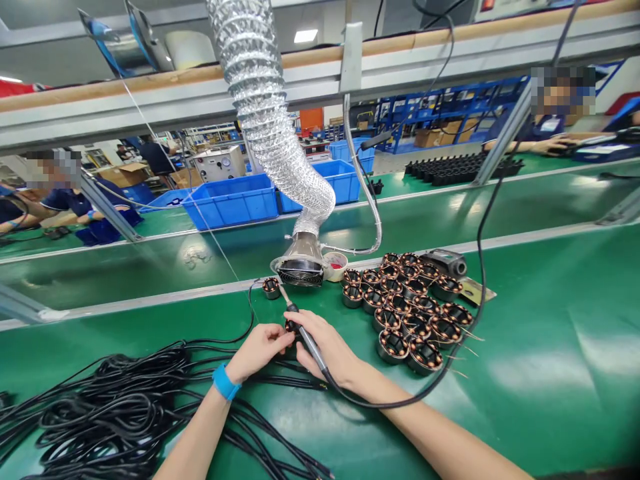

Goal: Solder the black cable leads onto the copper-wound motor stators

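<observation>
My right hand (pixel 325 343) is wrapped round a soldering iron (pixel 311 343), which slants up and left with its tip near a motor stator (pixel 271 288). Against the fingertips of my left hand (pixel 260 348) is another motor stator (pixel 289 325), a dark ring with copper windings, mostly covered by both hands. The left fingers are closed at its near side; any wire between them is too small to make out. A blue band (pixel 227 383) circles my left wrist. From the iron's handle a black cord (pixel 400 402) loops right, passing over my right forearm.
Several stators (pixel 400 303) cluster on the right of the green bench (pixel 550 313). A heap of black cables (pixel 120 393) covers the left. The fume extractor hood (pixel 303 260) hangs ahead, beside a small white cup (pixel 336 265). Blue bins (pixel 230 200) and co-workers are beyond.
</observation>
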A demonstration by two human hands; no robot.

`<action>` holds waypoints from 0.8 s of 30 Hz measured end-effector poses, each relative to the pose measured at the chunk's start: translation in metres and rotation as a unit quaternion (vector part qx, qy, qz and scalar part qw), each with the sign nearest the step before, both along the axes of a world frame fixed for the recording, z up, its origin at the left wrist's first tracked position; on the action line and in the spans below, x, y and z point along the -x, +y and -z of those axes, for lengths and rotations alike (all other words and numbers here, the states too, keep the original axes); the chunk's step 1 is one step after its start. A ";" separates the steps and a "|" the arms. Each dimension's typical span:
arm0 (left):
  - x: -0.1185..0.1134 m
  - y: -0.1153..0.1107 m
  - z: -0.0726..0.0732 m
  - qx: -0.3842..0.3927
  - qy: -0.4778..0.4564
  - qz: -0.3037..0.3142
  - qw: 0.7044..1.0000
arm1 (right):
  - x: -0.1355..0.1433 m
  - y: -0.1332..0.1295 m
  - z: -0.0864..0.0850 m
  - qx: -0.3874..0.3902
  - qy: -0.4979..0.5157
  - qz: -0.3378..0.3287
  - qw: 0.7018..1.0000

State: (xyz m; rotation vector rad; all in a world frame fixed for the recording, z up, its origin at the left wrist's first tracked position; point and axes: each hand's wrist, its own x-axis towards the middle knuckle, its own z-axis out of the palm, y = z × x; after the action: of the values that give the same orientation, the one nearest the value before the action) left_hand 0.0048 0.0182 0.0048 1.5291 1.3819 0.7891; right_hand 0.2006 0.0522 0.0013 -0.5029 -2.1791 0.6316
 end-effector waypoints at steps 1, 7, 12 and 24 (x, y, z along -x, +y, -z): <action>0.001 0.000 -0.001 0.006 -0.014 0.003 1.000 | -0.001 0.004 0.003 -0.012 0.008 0.008 1.000; 0.007 -0.003 -0.010 0.043 -0.056 0.007 0.997 | -0.009 0.020 0.012 0.039 -0.039 -0.058 0.997; 0.012 -0.002 -0.012 0.052 -0.054 -0.020 0.997 | -0.010 0.024 0.004 0.115 -0.024 -0.103 0.988; 0.002 0.003 0.005 0.045 -0.145 -0.166 0.974 | -0.015 0.026 0.017 -0.035 -0.057 -0.012 0.998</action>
State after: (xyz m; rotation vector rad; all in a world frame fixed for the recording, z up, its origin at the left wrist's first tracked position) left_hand 0.0029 0.0211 0.0000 1.0742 1.4465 1.0916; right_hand 0.2155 0.0784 -0.0156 -0.4858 -2.3086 0.5497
